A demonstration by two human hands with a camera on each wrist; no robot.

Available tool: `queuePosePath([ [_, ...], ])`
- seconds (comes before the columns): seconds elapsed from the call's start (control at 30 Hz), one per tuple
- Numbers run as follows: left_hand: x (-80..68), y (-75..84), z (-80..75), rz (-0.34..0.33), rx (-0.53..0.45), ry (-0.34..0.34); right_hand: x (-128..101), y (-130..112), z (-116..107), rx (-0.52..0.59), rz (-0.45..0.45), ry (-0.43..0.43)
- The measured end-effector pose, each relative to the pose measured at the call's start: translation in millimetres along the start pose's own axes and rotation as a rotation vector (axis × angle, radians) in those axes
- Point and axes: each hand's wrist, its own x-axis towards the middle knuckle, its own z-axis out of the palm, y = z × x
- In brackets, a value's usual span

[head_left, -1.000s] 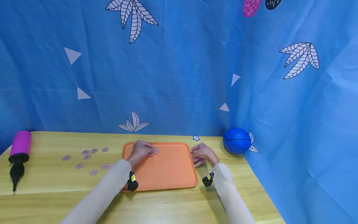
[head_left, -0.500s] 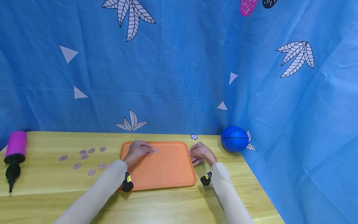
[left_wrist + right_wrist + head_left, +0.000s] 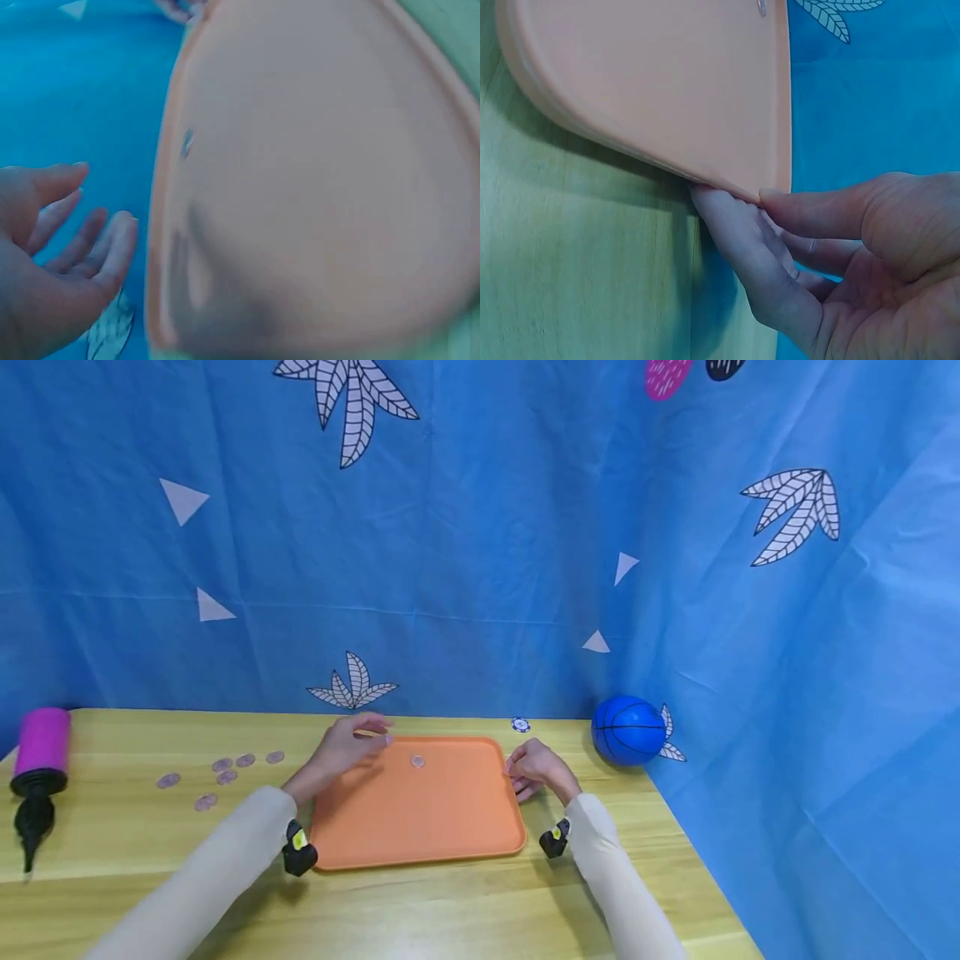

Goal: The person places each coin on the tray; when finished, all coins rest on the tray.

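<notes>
Orange tray (image 3: 420,814) sits flat on bench (image 3: 450,910), w/ one pink coin (image 3: 417,762) lying near tray's far edge. Right hand (image 3: 536,770) at tray's right rim: grip pinching rim, thumb on top, fingers (image 3: 735,240) under. Left hand (image 3: 341,752) hovers over tray's far-left corner, fingers spread & relaxed, grip holding nothing. More coins (image 3: 225,768) scattered on bench left of tray; blue ball (image 3: 628,731) right of tray.

Coin (image 3: 417,762) on tray (image 3: 420,818), loose coins (image 3: 225,770) left, ball (image 3: 628,731) right, pump (image 3: 37,768) far left
</notes>
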Motion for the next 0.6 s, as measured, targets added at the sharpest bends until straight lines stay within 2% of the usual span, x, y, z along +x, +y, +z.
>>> queuePosePath([
  [0.1,-11.0,-3.0,-27.3,0.04,0.045,0.086,-1,1,2,-0.039,-0.016,0.007],
  [0.23,-25.8,-10.7,-57.5,0.06,0.122,0.112,-3,2,-2,-0.06,-0.034,0.009],
  [0.4,-45.1,-25.6,-80.0,0.069,0.173,0.052,-4,5,-4,-0.029,-0.052,0.003],
  [0.6,-65.9,-42.9,-94.2,0.054,0.167,-0.074,0,4,0,0.006,-0.067,0.001],
])
